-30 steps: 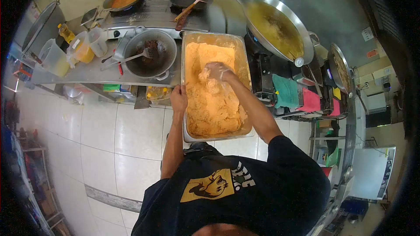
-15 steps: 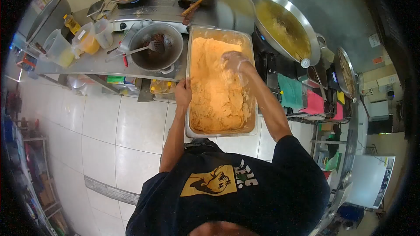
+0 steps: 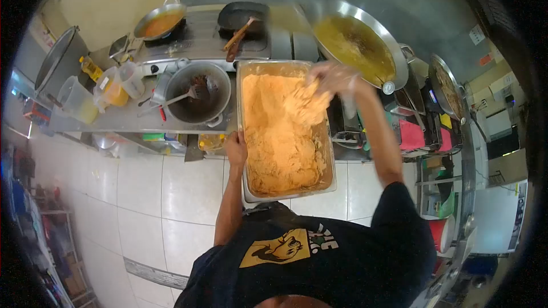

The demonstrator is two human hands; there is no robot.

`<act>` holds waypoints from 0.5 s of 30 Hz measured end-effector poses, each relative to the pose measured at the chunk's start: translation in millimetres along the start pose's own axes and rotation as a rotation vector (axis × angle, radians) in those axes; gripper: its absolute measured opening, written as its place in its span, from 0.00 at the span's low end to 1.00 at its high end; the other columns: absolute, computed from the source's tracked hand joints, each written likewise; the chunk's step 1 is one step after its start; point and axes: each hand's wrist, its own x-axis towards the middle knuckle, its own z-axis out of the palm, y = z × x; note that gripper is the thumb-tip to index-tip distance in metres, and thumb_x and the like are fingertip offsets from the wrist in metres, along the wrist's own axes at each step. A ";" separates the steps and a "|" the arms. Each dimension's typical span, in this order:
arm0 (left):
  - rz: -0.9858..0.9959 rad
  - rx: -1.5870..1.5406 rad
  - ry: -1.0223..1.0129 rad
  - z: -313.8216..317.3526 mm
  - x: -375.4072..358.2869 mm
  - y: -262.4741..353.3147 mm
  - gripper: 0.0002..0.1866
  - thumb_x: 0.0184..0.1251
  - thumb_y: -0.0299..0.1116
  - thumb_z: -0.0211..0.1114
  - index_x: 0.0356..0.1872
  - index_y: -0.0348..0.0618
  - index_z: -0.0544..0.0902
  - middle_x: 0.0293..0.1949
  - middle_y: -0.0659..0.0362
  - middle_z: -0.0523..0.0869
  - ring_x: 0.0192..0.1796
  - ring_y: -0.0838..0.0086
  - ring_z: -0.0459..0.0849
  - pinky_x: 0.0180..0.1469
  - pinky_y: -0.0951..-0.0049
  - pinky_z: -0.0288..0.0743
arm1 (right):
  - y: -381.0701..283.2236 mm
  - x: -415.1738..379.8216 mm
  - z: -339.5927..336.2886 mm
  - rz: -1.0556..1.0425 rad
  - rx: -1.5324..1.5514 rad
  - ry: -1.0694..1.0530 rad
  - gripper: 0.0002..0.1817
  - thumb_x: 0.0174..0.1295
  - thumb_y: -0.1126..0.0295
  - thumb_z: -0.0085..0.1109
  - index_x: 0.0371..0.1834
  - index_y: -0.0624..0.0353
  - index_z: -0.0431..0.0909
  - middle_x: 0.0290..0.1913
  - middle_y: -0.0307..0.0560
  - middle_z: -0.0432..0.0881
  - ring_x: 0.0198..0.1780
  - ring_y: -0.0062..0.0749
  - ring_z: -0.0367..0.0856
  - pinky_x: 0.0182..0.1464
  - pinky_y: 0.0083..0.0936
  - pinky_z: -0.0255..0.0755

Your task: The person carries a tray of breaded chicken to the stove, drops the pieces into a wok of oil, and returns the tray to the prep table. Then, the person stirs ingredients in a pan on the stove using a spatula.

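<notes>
A deep metal tray (image 3: pixel 332 165) holds orange flour-like powder (image 3: pixel 279 148), lumpy toward the near end. My left hand (image 3: pixel 235 148) grips the tray's left rim, fingers wrapped round it. Over the tray's far right corner, my right hand (image 3: pixel 337 78), in what looks like a thin clear glove, holds a shaggy piece of coated food (image 3: pixel 308 101); it is blurred by motion. Just beyond that hand is a big wok of yellow oil (image 3: pixel 357 45) with bits frying in it and a round thermometer (image 3: pixel 388 87) at its rim.
Left of the tray stands a dark-bottomed pot (image 3: pixel 200 105) with a spatula. Behind it are a pan of orange sauce (image 3: pixel 162 24) and a black square pan (image 3: pixel 242 20) with wooden-handled tools. Plastic jugs (image 3: pixel 77 102) and an oil bottle (image 3: pixel 91 68) stand at the left.
My right hand has risen from the powder toward the tray's far right corner, lifting the coated food. My left hand stays on the rim. The view has shifted, with the scene lower in it.
</notes>
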 end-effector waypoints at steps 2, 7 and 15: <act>-0.015 -0.050 -0.009 6.8 -0.2 -10.9 0.22 0.70 0.40 0.53 0.19 0.32 0.67 0.15 0.45 0.65 0.19 0.59 0.60 0.25 0.60 0.58 | 0.0 -21.9 -59.5 -0.072 -0.009 0.144 0.15 0.42 0.73 0.68 0.36 0.51 0.79 0.39 0.36 0.79 0.41 0.26 0.77 0.31 0.21 0.76; -0.029 -0.068 0.026 3.7 -0.5 -1.9 0.23 0.70 0.41 0.54 0.18 0.32 0.67 0.14 0.48 0.63 0.19 0.64 0.57 0.23 0.61 0.57 | 30.3 -20.9 -187.5 0.018 0.262 0.270 0.14 0.43 0.75 0.67 0.36 0.53 0.78 0.37 0.36 0.78 0.34 0.23 0.78 0.31 0.23 0.76; -0.210 -0.005 -0.055 -8.8 -2.1 22.8 0.23 0.69 0.45 0.52 0.21 0.33 0.73 0.15 0.55 0.71 0.21 0.76 0.64 0.23 0.68 0.60 | 182.1 95.0 -206.0 0.384 -0.184 0.397 0.14 0.47 0.74 0.65 0.40 0.56 0.78 0.37 0.42 0.79 0.33 0.26 0.78 0.32 0.24 0.76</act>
